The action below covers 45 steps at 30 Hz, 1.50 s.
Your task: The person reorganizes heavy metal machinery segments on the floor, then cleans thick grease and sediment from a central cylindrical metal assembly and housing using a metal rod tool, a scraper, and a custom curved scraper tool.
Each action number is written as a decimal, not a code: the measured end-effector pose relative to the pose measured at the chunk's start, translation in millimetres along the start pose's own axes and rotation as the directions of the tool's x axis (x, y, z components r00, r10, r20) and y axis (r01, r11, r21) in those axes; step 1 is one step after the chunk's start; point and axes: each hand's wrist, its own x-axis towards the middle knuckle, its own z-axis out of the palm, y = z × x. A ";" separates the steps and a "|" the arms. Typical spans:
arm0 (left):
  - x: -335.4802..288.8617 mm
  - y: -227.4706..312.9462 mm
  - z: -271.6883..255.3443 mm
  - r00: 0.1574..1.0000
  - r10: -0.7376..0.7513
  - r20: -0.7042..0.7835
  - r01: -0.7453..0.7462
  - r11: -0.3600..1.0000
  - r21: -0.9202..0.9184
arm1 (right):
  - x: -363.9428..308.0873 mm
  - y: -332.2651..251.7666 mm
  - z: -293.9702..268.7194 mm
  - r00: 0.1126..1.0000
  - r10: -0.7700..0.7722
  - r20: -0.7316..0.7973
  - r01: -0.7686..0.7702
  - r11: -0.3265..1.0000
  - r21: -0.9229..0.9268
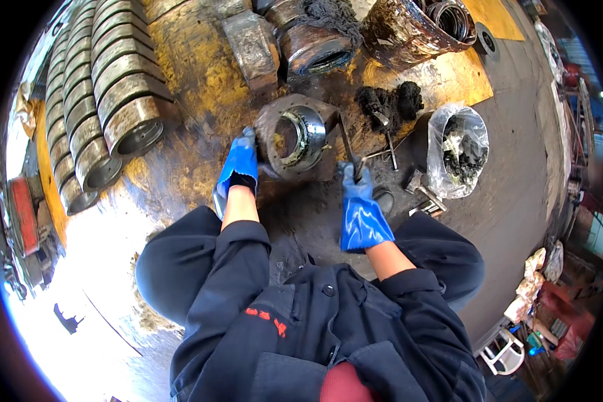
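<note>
A squarish, greasy metal housing (269, 142) with a round bore lies in front of me. A bright ring (309, 151) stands around the bore, with dark and greenish grease on its rim. My left hand (240, 161), in a blue rubber glove, grips the housing's left side; some of its fingers are hidden. Gloved in blue as well, my right hand (357, 187) is closed around the lower end of a dark, flat scraper-like bar (346, 137). The bar points away from me along the housing's right edge. Whether it touches the housing, I cannot tell.
Rows of grooved metal cylinders (130, 120) lie at the left. A metal block (251, 50), a greasy cylinder (315, 47) and a grimy bucket (409, 30) stand beyond. Black rags (385, 107), a T-handled tool (391, 151), a hammer (425, 189) and a bag-lined bin (457, 151) are at the right.
</note>
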 end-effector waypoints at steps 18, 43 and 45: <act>6.8 10.3 -5.1 0.958 0.029 -0.287 -0.018 0.999 0.040 | -4.9 -43.0 17.4 0.996 0.046 0.078 -0.048 0.998 0.032; -80.2 143.3 -122.6 0.958 0.061 0.279 0.052 0.923 -0.381 | 123.0 18.3 -151.1 0.995 0.069 -0.075 -0.101 0.731 -0.675; -76.7 133.0 -128.6 0.969 -0.020 0.248 0.069 0.979 -0.192 | 115.6 5.5 -150.0 0.990 0.128 -0.051 -0.090 0.317 -0.944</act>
